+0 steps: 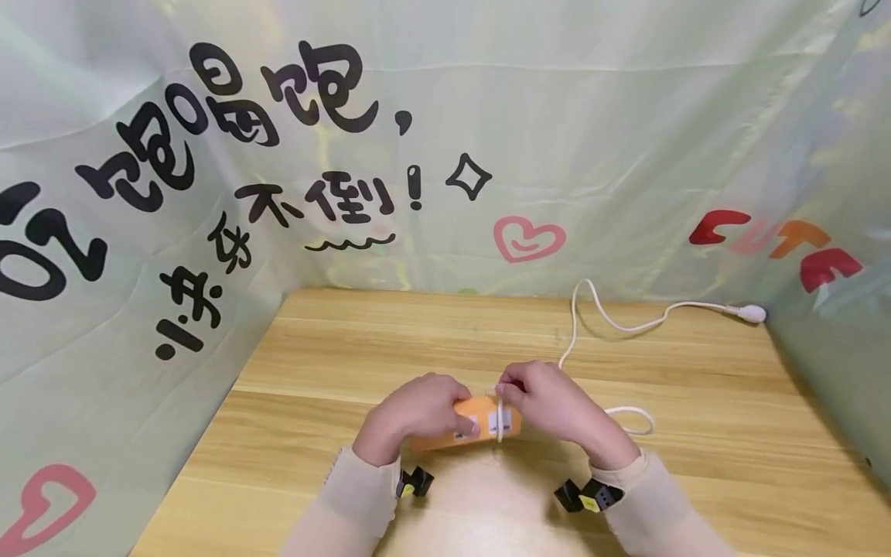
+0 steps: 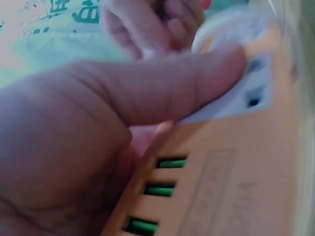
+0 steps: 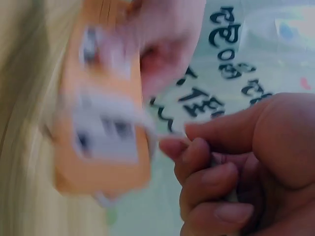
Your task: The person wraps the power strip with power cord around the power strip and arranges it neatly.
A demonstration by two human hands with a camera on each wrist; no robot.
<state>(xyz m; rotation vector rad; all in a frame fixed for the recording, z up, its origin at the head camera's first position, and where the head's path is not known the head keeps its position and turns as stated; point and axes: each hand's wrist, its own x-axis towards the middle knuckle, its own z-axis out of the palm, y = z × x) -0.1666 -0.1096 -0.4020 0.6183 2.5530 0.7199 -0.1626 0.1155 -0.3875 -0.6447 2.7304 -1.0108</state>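
An orange power strip is held tilted above the table, white labels and green-lined slots on its faces. My left hand grips its left part, the thumb lying across a label in the left wrist view. A white cord passes around the strip near its right end. My right hand pinches this cord between thumb and forefinger, just beyond the strip's far edge. In the right wrist view the right hand has its other fingers curled, and the strip is blurred.
More of the cord snakes over the wooden table to a white plug at the far right corner. A cord loop lies beside the right wrist. Printed cloth walls enclose the back and sides.
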